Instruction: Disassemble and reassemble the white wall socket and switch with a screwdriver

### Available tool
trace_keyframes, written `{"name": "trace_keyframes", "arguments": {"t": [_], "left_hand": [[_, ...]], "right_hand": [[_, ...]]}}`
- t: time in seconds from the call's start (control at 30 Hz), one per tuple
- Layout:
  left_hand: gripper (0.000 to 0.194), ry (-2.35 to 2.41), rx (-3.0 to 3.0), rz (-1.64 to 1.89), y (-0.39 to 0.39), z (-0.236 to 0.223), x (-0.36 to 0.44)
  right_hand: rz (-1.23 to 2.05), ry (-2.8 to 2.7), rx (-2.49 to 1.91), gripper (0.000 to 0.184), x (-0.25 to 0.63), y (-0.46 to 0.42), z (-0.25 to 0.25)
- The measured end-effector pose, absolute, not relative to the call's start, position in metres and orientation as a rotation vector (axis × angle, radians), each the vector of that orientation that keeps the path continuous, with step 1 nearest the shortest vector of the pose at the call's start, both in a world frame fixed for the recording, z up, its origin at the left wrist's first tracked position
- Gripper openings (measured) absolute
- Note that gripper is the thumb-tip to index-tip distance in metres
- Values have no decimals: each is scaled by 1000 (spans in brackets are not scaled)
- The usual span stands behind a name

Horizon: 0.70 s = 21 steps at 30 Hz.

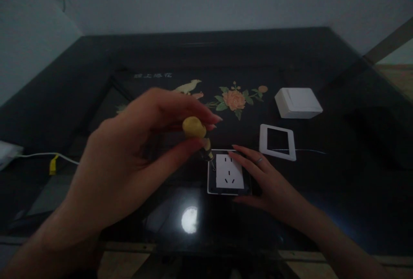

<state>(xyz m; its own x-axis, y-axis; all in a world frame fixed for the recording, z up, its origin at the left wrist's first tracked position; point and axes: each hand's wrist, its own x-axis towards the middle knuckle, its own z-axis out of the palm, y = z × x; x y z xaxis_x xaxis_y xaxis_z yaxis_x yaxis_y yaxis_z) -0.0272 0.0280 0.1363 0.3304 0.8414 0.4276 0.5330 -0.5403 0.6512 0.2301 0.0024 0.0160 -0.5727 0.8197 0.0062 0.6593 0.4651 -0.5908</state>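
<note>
My left hand (pixel 138 150) is closed around a screwdriver (pixel 192 127) with a yellow handle, pinched between thumb and fingertips. The shaft slants down, its tip at the left side of a wall socket (pixel 229 171). This socket has a white face with several slots, set in a dark frame on a white box, and lies flat on the table. Around its right side my right hand (pixel 263 178), with a ring on one finger, has its fingers at the upper edge and its thumb at the lower edge. The screw under the tip is too small to make out.
On the glossy dark table (pixel 180 51) with a flower-and-bird inlay, a white square frame (pixel 278 155) lies right of the socket. Behind it stands a white box (pixel 298 103). A white cable (pixel 40 154) with a yellow tag (pixel 53 165) runs in from the left.
</note>
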Motion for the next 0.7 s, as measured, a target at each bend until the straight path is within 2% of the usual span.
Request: {"name": "trace_keyframes", "arguments": {"t": [0.13,0.27,0.43,0.63,0.7], "left_hand": [[15,1140,2290,1133,30,133,-25],[14,1166,2314,1327,30,127,-21],[32,1190,2275,1085,28,135,-23],[10,1156,2421,1165,28,136,-21],[12,1141,2424,1201,29,133,-21]], "right_hand": [[788,-2428,-1270,91,230,2,15],[787,-2434,-1266,90,231,2,14],[785,-2439,-1263,90,232,2,14],[780,-2434,-1239,94,232,2,14],[777,-2445,-1250,93,231,3,15]]}}
